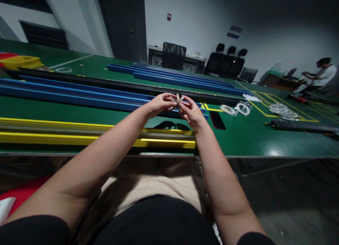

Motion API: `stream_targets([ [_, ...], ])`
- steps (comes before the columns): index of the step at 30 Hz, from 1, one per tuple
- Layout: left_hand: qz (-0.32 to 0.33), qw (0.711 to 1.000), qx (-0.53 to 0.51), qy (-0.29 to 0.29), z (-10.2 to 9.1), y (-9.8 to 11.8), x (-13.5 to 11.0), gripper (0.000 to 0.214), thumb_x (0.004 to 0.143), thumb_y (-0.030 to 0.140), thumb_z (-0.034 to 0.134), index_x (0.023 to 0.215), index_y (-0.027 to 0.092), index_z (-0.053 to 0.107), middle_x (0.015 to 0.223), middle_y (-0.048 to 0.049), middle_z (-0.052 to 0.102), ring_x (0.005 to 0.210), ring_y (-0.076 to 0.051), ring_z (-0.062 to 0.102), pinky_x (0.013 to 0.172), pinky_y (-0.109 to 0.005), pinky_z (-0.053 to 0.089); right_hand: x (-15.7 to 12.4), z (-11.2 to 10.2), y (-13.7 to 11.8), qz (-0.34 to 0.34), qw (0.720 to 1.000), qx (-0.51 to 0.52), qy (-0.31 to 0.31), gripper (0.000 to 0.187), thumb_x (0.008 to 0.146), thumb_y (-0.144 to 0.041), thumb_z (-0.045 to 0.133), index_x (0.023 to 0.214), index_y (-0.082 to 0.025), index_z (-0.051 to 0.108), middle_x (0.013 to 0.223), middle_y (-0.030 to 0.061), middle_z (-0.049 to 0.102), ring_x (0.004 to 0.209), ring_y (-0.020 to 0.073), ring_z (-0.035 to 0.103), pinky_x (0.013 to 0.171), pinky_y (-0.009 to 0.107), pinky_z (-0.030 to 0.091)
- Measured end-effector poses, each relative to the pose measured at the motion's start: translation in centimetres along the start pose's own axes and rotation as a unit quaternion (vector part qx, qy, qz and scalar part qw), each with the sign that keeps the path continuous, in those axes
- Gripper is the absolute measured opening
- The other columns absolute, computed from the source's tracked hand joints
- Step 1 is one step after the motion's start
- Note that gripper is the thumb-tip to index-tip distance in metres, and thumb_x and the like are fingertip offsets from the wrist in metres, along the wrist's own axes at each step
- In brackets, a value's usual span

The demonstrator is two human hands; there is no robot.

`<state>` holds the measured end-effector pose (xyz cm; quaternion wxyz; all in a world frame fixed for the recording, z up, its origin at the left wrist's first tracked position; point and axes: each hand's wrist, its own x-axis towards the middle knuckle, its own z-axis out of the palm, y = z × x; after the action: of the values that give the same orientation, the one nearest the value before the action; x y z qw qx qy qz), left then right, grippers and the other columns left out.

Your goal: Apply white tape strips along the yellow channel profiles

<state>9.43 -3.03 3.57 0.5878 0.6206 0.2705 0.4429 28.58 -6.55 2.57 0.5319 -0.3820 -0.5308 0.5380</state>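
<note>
Both my hands meet over the green table, raised above the blue and yellow rails. Between them is a small tan, star-shaped piece (178, 100) with several flat arms spreading from its middle; its exact kind is unclear. My left hand (160, 104) pinches it from the left with thumb and fingers. From the right, the fingertips of my right hand (194, 114) close on it too. Below my hands lie a yellow rail (79, 138) along the near edge and blue rails (74, 98) behind it. A dark phone with a red edge (217, 120) rests to the right of my right hand.
Bagged white coils (228, 110) lie on the green table (251, 142) at right, near yellow tape lines and a black strip (299, 126). Long blue profiles (182, 80) lie farther back. Yellow bin (22, 62) stands far left. A person (321, 75) stands at far right.
</note>
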Motion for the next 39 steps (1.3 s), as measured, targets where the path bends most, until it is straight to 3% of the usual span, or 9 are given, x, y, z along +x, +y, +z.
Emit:
stream_targets([
  [9,0.001,1.0,-0.003,-0.016,-0.4,0.1,-0.1,0.059,0.063,0.035,0.092,0.114,0.015,0.071,0.092,-0.0053,0.071,0.073,-0.012,0.062,0.068,-0.027,0.047,0.3,0.1,0.5,-0.015,1.0,-0.027,0.008,0.075,0.065,-0.051,0.086,0.131,-0.032,0.055,0.123,0.0037,0.066,0.065,0.0089,0.059,0.052,0.022,0.043],
  [19,-0.008,1.0,0.012,0.005,-0.1,0.1,-0.1,0.051,0.064,0.039,0.092,0.103,0.014,0.07,0.084,-0.0032,0.068,0.066,-0.01,0.059,0.06,-0.023,0.044,0.2,0.6,0.4,-0.014,0.997,-0.072,0.019,0.072,0.07,-0.06,0.079,0.13,-0.03,0.05,0.109,0.0034,0.071,0.068,0.0152,0.065,0.047,0.023,0.043],
  [22,-0.015,0.999,0.01,0.031,0.0,-0.2,0.2,0.055,0.067,0.043,0.089,0.109,0.019,0.065,0.083,-0.0011,0.067,0.065,-0.011,0.06,0.058,-0.023,0.045,0.3,0.7,0.6,-0.014,0.995,-0.093,0.033,0.076,0.073,-0.067,0.075,0.133,-0.029,0.048,0.105,0.0048,0.072,0.067,0.0149,0.064,0.048,0.023,0.043],
  [26,-0.023,0.998,-0.025,0.056,0.4,-0.6,0.4,0.064,0.072,0.054,0.084,0.122,0.03,0.053,0.095,0.0009,0.067,0.071,-0.014,0.065,0.055,-0.022,0.045,0.5,0.6,0.8,-0.049,0.988,-0.133,0.062,0.078,0.077,-0.073,0.067,0.139,-0.029,0.05,0.123,0.009,0.067,0.074,0.0148,0.064,0.051,0.024,0.045],
  [30,-0.025,0.998,-0.047,0.035,0.7,-0.6,0.4,0.062,0.073,0.066,0.078,0.116,0.028,0.054,0.1,-0.0004,0.066,0.071,-0.014,0.065,0.054,-0.022,0.044,0.7,0.2,0.7,-0.092,0.983,-0.143,0.068,0.078,0.077,-0.07,0.07,0.142,-0.034,0.049,0.142,0.0092,0.057,0.087,0.0176,0.065,0.056,0.025,0.05],
  [34,-0.018,0.999,-0.04,0.015,0.7,-0.4,0.1,0.068,0.069,0.061,0.084,0.119,0.026,0.054,0.105,-0.003,0.067,0.074,-0.014,0.066,0.057,-0.022,0.045,0.6,0.1,0.4,-0.086,0.989,-0.107,0.052,0.072,0.077,-0.073,0.068,0.134,-0.03,0.053,0.123,0.0076,0.066,0.082,0.0175,0.066,0.055,0.025,0.05],
  [39,-0.02,0.999,-0.029,0.025,0.8,-0.2,-0.1,0.061,0.073,0.051,0.085,0.119,0.025,0.054,0.099,-0.0019,0.065,0.07,-0.012,0.064,0.056,-0.021,0.045,0.4,0.3,0.2,-0.068,0.993,-0.073,0.064,0.067,0.077,-0.074,0.067,0.125,-0.029,0.055,0.112,0.0046,0.066,0.072,0.014,0.064,0.053,0.024,0.049],
])
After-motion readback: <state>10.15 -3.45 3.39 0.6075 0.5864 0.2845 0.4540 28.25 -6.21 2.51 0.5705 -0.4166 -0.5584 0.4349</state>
